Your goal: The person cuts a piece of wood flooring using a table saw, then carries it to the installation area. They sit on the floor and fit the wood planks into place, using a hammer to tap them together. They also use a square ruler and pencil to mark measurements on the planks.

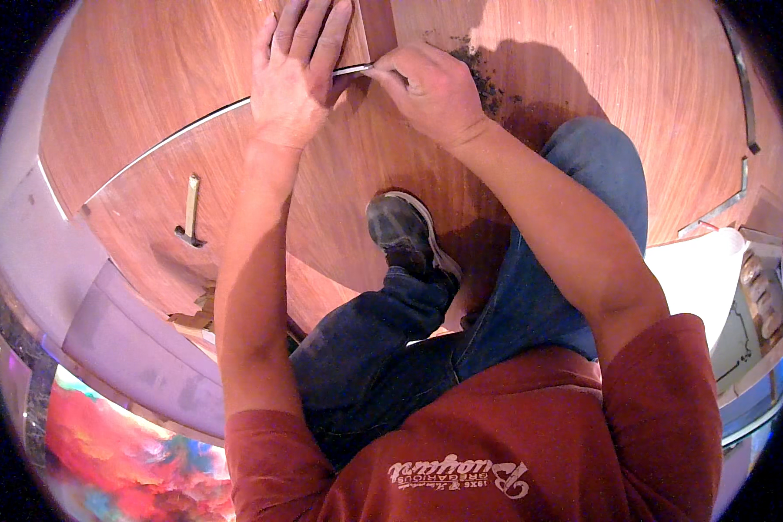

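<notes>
A thin, light-edged strip (170,144) runs in a curve across the wood-grain panel (174,70). My left hand (296,91) lies flat over it, fingers stretched out and pointing away from me. Just to its right, my right hand (431,91) pinches the strip's end between thumb and bent forefinger. A short, dark piece of the strip shows between the two hands. Behind them a darker reddish-brown band (378,26) meets the strip near my right fingertips.
A hammer (191,213) with a pale handle lies left of my left forearm. Dark crumbs (487,83) are scattered beyond my right hand. My shoe (400,224) rests on the wood surface. A white sheet (696,274) and a dark strip (741,83) are at the right.
</notes>
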